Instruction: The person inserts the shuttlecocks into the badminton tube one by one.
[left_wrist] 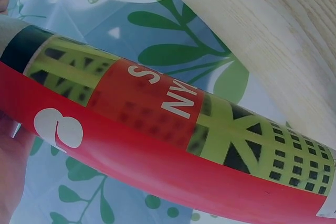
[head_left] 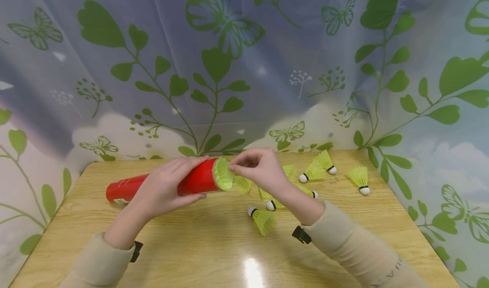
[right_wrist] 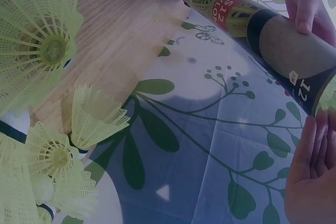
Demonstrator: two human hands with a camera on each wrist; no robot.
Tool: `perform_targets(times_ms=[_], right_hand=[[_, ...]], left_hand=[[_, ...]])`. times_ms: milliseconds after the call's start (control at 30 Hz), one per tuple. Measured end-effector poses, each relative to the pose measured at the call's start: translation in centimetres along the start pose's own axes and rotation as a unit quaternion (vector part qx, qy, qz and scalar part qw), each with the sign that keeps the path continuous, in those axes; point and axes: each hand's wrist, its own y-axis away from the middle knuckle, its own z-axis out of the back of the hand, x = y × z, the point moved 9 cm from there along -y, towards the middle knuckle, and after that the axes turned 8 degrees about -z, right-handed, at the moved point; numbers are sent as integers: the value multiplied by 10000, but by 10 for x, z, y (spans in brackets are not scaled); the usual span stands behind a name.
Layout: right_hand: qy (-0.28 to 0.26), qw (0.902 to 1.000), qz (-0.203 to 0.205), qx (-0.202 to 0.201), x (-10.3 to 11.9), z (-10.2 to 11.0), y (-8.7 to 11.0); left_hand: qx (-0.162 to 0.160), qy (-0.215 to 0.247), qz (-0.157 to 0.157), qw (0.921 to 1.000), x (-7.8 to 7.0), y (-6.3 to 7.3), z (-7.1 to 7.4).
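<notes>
My left hand grips a red shuttlecock tube that lies tilted over the table, its mouth facing right. A yellow shuttlecock sits in that mouth, its skirt showing at the rim. Thumb and forefinger of my right hand pinch the edge of this skirt. Close up in the left wrist view, the tube has a clear window with yellow netting behind it. From the right wrist view, the right hand's fingers are right at the dark end of the tube.
Several yellow shuttlecocks with white heads lie loose on the wooden table, including one in front and one far right. Others cluster just beyond and under my right forearm. A leaf-patterned cloth hangs behind the table.
</notes>
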Motion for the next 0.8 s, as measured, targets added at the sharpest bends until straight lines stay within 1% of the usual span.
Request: perform_targets(times_ms=[167,433,533,633,800], right_hand=[[139,9999,85,-45,4,-1,0],[584,9974,247,-346,13,-4,2],[688,9965,276,-391,13,-4,3],[630,9970,286,-347,13,-3,3],[295,9987,317,-272,13,0,7]], left_hand=[[-23,-1,-2,10000,0,0,1],[-76,18,-20,10000,1,-1,2],[-67,27,-15,10000,1,-1,2],[-58,10,-3,10000,1,-1,2],[-60,-56,27,10000,2,-1,3]])
